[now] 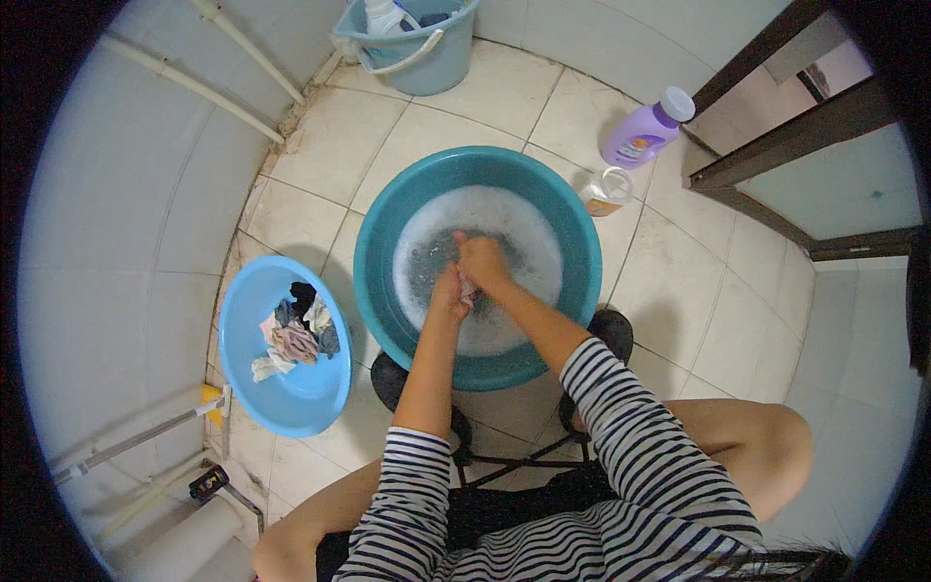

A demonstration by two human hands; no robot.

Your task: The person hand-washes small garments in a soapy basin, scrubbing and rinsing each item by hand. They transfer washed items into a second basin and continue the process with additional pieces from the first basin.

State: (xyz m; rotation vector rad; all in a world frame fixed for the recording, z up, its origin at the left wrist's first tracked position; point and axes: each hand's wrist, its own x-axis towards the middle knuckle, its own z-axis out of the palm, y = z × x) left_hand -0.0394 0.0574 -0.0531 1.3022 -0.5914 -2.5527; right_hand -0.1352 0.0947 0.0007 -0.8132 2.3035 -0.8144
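A large teal plastic basin (pixel 378 240) stands on the floor between my feet, holding water (pixel 509 331) covered with white suds. Over its middle, my left hand (pixel 449 287) and my right hand (pixel 484 263) are together, closed on a small pale pinkish cloth (pixel 467 287). Only a little of the cloth shows between them; the rest is hidden by my fingers. To the left, a light blue plastic basin (pixel 265 404) contains several crumpled small garments (pixel 294 340) in black, grey, pink and white.
A grey-blue bucket (pixel 429 69) with bottles stands at the far wall. Right of the teal basin are a purple bottle (pixel 640 137) and a clear plastic jar (pixel 607 190). A dark-framed door (pixel 771 167) is at right. Poles (pixel 145 436) lean along the left wall.
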